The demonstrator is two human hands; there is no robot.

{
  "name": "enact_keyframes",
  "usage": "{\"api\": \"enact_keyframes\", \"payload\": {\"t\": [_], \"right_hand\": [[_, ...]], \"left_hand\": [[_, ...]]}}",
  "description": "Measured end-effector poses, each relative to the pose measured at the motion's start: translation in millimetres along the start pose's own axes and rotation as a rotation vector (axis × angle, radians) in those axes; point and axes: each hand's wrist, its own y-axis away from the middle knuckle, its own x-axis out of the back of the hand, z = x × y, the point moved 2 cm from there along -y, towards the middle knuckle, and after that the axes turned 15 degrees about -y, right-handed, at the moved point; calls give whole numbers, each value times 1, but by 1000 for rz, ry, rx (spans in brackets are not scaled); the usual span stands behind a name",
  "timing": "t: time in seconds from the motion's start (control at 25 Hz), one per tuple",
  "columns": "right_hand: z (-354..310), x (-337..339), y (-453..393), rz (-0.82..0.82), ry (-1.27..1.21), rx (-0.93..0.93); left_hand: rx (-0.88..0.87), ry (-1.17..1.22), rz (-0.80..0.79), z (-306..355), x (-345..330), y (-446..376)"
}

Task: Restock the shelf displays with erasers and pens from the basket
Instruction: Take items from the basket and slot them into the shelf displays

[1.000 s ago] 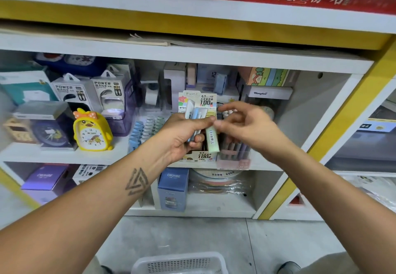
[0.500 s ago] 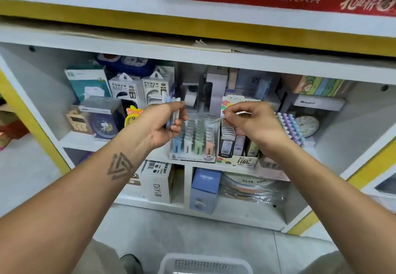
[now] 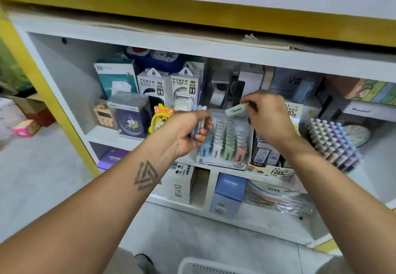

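Note:
My left hand [image 3: 188,132] grips a small bunch of pastel erasers [image 3: 198,113] upright in front of the shelf. My right hand [image 3: 267,119] pinches a single pale green eraser [image 3: 236,109] by one end, holding it above the eraser display box [image 3: 225,143], whose rows hold blue, white, green and pink erasers. To the right stands a refill box [image 3: 270,166] marked 0.7 and 100, then a rack of pastel pens [image 3: 332,140]. The white basket [image 3: 205,266] shows at the bottom edge, by my feet.
Power bank boxes [image 3: 169,87], a yellow chick clock [image 3: 160,119] and a boxed clock [image 3: 128,115] fill the shelf's left side. Blue and white boxes [image 3: 227,194] sit on the lower shelf. A yellow post [image 3: 40,85] frames the unit's left edge.
My view swung left and closer to the eraser display. My right hand drew one green eraser out of the bunch in my left hand and moved it over the display box.

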Motion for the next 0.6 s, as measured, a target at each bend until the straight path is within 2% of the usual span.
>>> {"api": "enact_keyframes", "payload": {"t": [0.16, 0.32, 0.44, 0.52, 0.6], "right_hand": [[5, -14, -18, -149, 327, 7], [1, -37, -29, -360, 489, -53], [0, -48, -37, -455, 545, -108], [0, -47, -43, -479, 493, -169], [2, -45, -47, -523, 409, -149]], "left_hand": [[27, 7, -26, -2, -2, -2], [31, 33, -39, 1, -6, 0], [39, 40, -32, 1, -6, 2], [41, 43, -24, 1, -4, 3], [41, 42, -18, 1, -3, 5]]}}
